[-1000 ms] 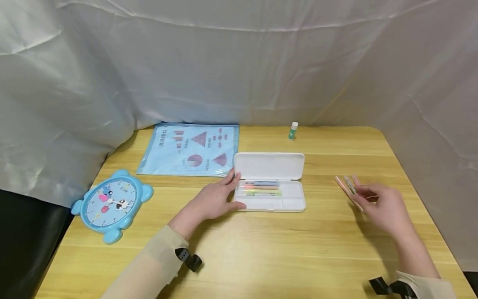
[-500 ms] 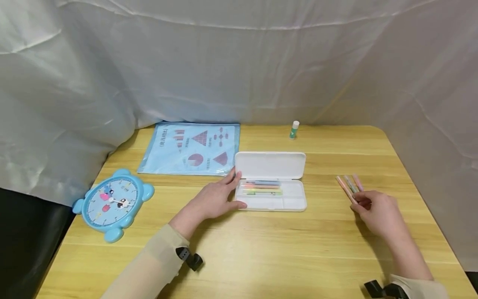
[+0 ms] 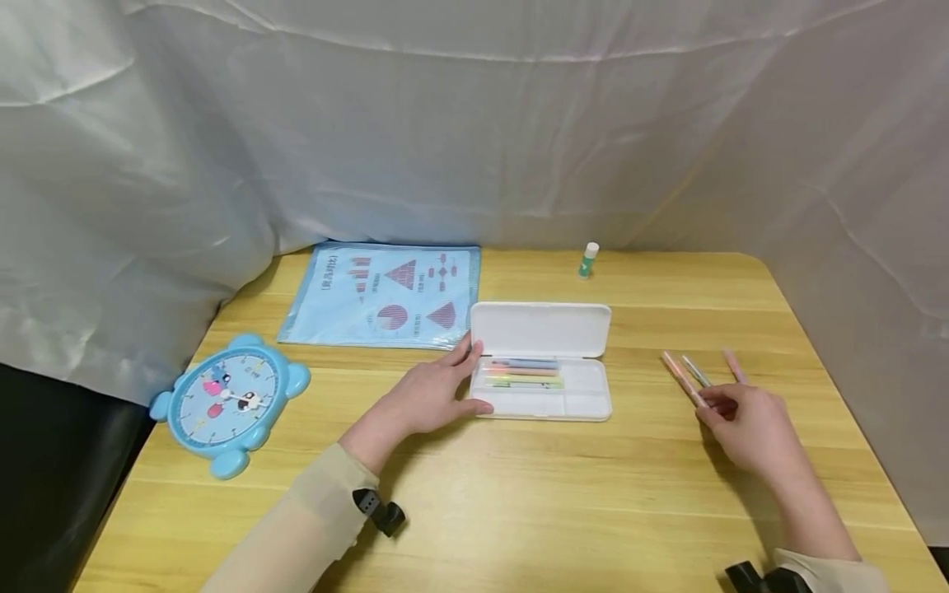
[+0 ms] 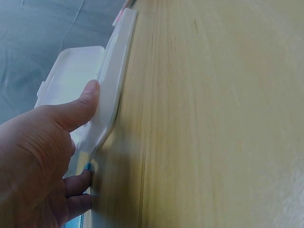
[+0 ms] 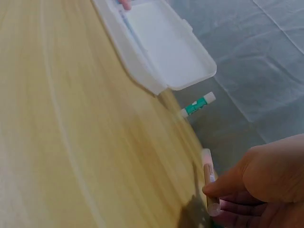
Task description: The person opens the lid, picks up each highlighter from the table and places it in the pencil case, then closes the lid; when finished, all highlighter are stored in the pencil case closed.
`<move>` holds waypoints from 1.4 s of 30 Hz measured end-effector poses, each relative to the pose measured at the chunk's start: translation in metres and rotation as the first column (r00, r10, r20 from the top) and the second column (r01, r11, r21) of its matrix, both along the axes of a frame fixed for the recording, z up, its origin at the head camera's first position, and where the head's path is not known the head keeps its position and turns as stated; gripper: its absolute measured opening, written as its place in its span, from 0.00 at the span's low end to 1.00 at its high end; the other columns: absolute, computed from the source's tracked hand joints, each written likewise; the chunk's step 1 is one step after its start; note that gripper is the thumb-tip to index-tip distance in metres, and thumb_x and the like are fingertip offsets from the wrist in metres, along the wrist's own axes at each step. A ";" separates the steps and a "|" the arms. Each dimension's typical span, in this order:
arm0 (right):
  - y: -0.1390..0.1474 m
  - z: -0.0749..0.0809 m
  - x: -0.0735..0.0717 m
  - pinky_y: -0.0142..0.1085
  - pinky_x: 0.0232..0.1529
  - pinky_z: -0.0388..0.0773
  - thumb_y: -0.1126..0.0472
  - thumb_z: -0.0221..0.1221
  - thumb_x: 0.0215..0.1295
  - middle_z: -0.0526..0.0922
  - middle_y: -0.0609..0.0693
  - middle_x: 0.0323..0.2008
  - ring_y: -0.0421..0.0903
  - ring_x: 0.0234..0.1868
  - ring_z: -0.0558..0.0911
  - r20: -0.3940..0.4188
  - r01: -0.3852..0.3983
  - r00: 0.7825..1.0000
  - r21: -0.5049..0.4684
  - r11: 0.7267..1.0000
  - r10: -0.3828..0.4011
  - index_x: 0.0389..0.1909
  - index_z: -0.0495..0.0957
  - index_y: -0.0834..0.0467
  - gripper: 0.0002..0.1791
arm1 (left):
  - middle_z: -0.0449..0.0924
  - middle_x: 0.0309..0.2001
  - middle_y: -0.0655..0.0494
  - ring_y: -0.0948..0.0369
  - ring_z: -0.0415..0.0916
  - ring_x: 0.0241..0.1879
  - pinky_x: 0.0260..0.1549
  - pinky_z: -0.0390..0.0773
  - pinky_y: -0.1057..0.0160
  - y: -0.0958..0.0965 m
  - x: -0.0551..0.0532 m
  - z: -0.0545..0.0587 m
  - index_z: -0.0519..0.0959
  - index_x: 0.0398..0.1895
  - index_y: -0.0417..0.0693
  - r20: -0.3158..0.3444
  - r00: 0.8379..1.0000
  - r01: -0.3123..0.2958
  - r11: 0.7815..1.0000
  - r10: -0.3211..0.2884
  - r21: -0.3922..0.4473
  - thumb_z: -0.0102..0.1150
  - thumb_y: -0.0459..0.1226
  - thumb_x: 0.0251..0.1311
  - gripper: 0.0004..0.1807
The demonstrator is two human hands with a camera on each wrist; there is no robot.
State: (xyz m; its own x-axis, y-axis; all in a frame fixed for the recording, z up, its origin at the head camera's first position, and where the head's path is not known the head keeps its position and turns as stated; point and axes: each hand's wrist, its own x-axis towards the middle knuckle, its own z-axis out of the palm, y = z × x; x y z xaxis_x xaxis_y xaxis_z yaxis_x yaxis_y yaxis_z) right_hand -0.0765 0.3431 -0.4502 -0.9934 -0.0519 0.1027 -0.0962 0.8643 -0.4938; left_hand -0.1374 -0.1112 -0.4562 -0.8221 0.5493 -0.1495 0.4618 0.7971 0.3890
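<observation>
A white pencil case [image 3: 586, 399] lies open at the middle of the table with several coloured pens [image 3: 522, 372] inside. My left hand [image 3: 423, 397] holds its left end, the thumb on the near corner and fingers by the hinge. In the left wrist view the thumb rests on the rim of the case. To the right, my right hand [image 3: 756, 424] pinches a peach-coloured pen [image 5: 209, 173] between thumb and fingers. A grey-green pen [image 3: 695, 371] lies beside it, its near end hidden by the hand. A pink pen [image 3: 734, 365] lies apart, beyond the knuckles.
A green glue stick [image 3: 588, 261] with a white cap stands behind the case. At the back left lies a blue printed packet [image 3: 381, 295]. A blue toy clock [image 3: 228, 401] lies at the left. A grey curtain [image 3: 474, 123] hangs along the table's back edge.
My right hand has shifted slightly left and lower. The pink pen now lies farther right, apart from the other two, which have come a little left. My left hand has stayed on the case.
</observation>
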 end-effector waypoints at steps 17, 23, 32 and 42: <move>-0.017 0.026 -0.010 0.52 0.81 0.37 0.71 0.71 0.65 0.90 0.56 0.32 0.35 0.30 0.85 -0.127 -0.149 0.983 -0.148 0.978 0.131 0.46 0.88 0.68 0.10 | 0.36 0.86 0.47 0.41 0.73 0.68 0.65 0.74 0.48 0.001 0.003 0.002 0.46 0.87 0.48 0.008 1.000 0.000 1.000 0.000 -0.002 0.58 0.67 0.69 0.56; -0.037 0.039 -0.014 0.73 0.73 0.32 0.69 0.71 0.66 0.90 0.52 0.33 0.35 0.32 0.85 -0.143 -0.194 0.975 -0.182 0.964 0.170 0.46 0.89 0.63 0.08 | 0.36 0.86 0.47 0.42 0.72 0.69 0.65 0.74 0.48 0.001 0.001 0.001 0.45 0.86 0.48 -0.001 1.000 0.001 1.000 -0.001 -0.005 0.58 0.67 0.69 0.56; -0.073 0.042 -0.022 0.35 0.41 0.84 0.72 0.70 0.67 0.88 0.44 0.36 0.40 0.36 0.85 -0.213 -0.308 0.937 -0.136 0.942 0.275 0.45 0.89 0.61 0.09 | 0.35 0.86 0.49 0.43 0.69 0.71 0.66 0.73 0.49 0.001 0.001 0.000 0.44 0.86 0.49 0.009 1.000 -0.007 1.000 0.007 -0.019 0.57 0.68 0.69 0.56; -0.113 0.029 -0.031 0.46 0.39 0.86 0.78 0.70 0.62 0.89 0.48 0.39 0.43 0.37 0.85 -0.197 -0.421 0.901 -0.193 0.886 0.386 0.43 0.90 0.62 0.12 | 0.34 0.85 0.50 0.43 0.73 0.69 0.65 0.75 0.50 0.001 -0.002 0.000 0.44 0.86 0.49 -0.002 1.000 0.003 1.000 -0.003 -0.027 0.58 0.67 0.69 0.57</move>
State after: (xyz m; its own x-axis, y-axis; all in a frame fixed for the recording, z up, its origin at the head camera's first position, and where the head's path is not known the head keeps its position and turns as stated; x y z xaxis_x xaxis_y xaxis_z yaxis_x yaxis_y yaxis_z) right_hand -0.1076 0.2304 -0.4207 -0.8632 -0.4028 0.3045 -0.5004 0.6020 -0.6222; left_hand -0.1390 -0.1098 -0.4563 -0.8209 0.5474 -0.1626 0.4651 0.8061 0.3659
